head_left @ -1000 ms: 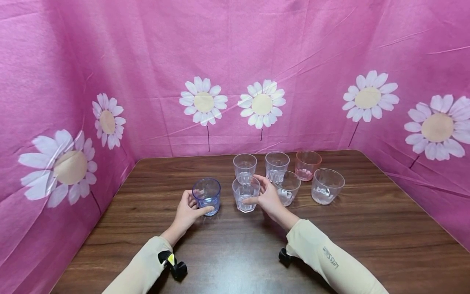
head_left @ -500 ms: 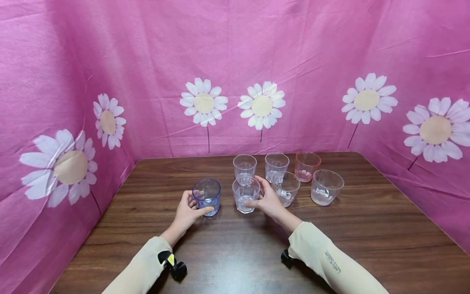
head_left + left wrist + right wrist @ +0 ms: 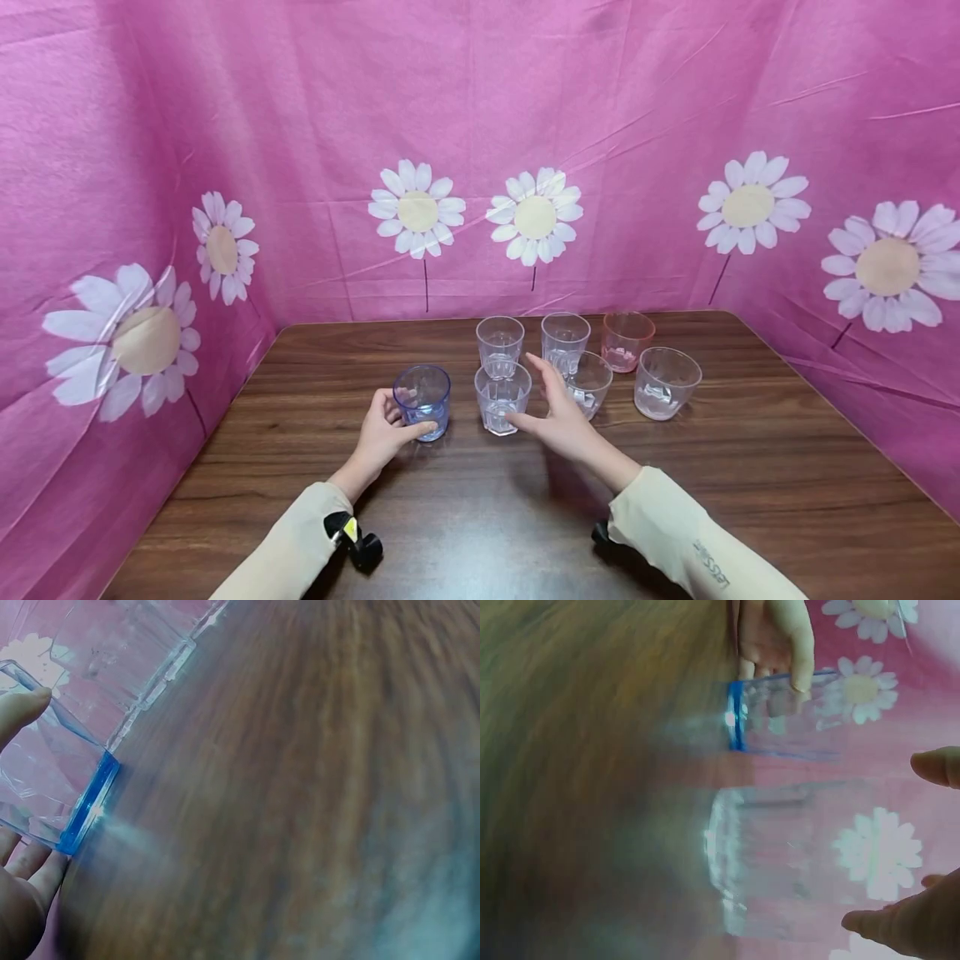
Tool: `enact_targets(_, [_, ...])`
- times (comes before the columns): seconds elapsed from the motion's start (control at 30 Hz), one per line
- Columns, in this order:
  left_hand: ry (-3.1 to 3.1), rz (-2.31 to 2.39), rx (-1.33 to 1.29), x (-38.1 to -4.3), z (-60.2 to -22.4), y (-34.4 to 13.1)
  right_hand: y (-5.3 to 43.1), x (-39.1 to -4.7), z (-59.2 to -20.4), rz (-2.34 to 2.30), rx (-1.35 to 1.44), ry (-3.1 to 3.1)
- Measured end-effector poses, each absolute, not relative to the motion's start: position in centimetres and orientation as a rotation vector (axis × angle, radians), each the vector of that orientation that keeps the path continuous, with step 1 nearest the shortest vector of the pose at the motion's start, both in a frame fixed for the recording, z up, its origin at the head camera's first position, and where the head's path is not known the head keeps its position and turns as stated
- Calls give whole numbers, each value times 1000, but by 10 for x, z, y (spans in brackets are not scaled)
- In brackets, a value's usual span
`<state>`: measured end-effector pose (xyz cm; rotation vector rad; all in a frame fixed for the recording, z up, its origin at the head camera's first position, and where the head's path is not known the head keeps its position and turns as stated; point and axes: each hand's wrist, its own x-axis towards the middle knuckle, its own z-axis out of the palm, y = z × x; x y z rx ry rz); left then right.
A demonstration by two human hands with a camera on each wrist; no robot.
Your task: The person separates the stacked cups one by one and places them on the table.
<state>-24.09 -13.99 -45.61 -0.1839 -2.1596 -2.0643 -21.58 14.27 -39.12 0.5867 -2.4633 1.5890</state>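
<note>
My left hand [image 3: 381, 437] holds a blue-tinted tumbler [image 3: 422, 404] upright on the table, fingers behind it and thumb on the near side. The left wrist view shows the tumbler's bright blue base [image 3: 90, 802] against the wood. To its right stands a clear faceted tumbler [image 3: 497, 392]. My right hand [image 3: 564, 425] is beside this clear tumbler, thumb and fingers spread wide, with nothing gripped. In the right wrist view, a gap shows between the spread fingers [image 3: 892, 922] and thumb, around the clear tumbler's upper end. Another clear tumbler [image 3: 596, 379] is partly hidden behind the right hand.
Along the back stand two clear tumblers, one at left [image 3: 500, 337] and one in the middle [image 3: 566, 333], and a pink tumbler [image 3: 628, 337]. A further clear tumbler [image 3: 667, 383] is at right. Pink flowered cloth [image 3: 480, 100] walls the brown table [image 3: 450, 533].
My right hand has let go of the clear faceted tumbler, spread its fingers and drawn slightly right and toward me. The left hand and blue tumbler have stayed put.
</note>
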Motion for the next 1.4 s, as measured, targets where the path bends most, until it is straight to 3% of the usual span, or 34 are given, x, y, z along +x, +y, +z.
enact_targets(0.37, [-2179,-2041,-83,-241,-446,-136,184,-183,-379,1154,888,-2474])
enact_targets(0.77, [-2167,-2028,-120,-263,-425,-130,230,-149,-390,854,889,-2549])
enact_targets(1.4, [-2131,-1976,-57,-305,-414,-110,234,-125,-403,696,992,-2562])
